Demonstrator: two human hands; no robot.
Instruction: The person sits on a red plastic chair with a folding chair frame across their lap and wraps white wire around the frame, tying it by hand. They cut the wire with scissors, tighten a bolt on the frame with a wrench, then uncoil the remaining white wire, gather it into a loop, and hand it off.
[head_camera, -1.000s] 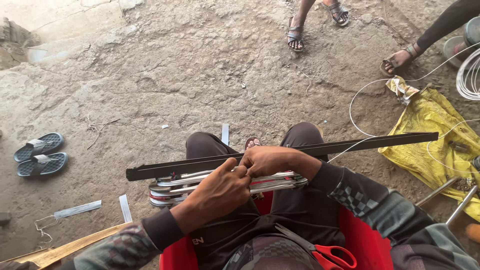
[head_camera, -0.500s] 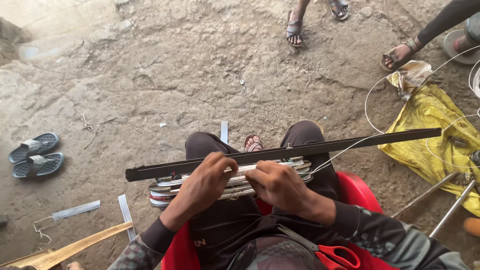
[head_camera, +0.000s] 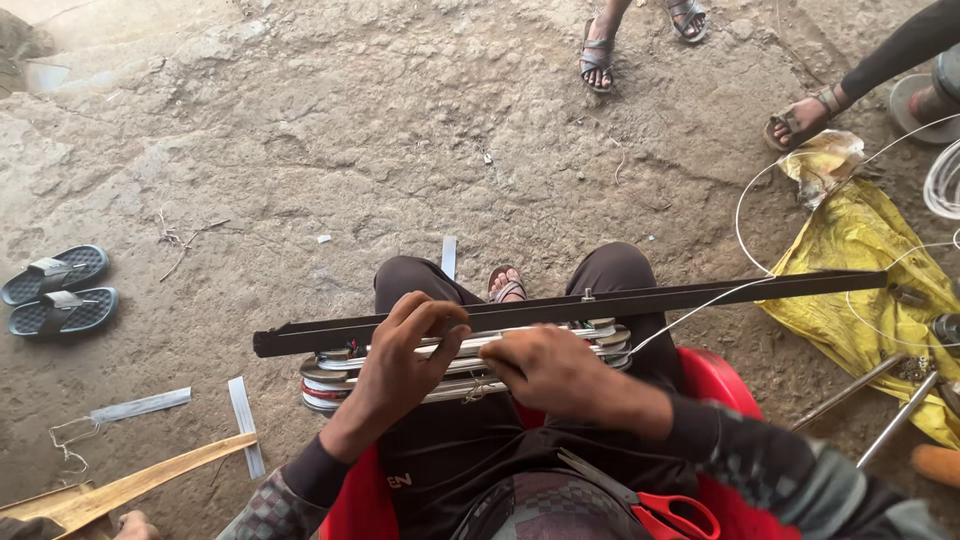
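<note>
Rough, cracked ground (head_camera: 300, 150) fills most of the view, and a red plastic seat (head_camera: 715, 380) is occupied by the person, whose knees point away from the camera. Across the lap a long black bar (head_camera: 700, 295) is laid almost level, reaching from beside the left knee out over a crumpled yellow sheet (head_camera: 860, 260) on the right. Just under the bar a bundle of flat metal strips (head_camera: 330, 372) is stacked, touching it. The left hand (head_camera: 405, 350) is curled over the bundle, fingertips hooked onto the upper strips just below the bar. The right hand (head_camera: 550, 370) is closed on the strips beside it, the knuckles turned up. A thin white wire (head_camera: 700, 305) is led from the bundle's right end toward the sheet. Red-handled scissors (head_camera: 675, 515) are seen at the waist. A pair of dark sandals (head_camera: 55, 290) is left on the ground well to the left. Compared with half a second ago, the hands have been brought nearer to each other; a second ago the right hand was set higher, on the bar itself.
</note>
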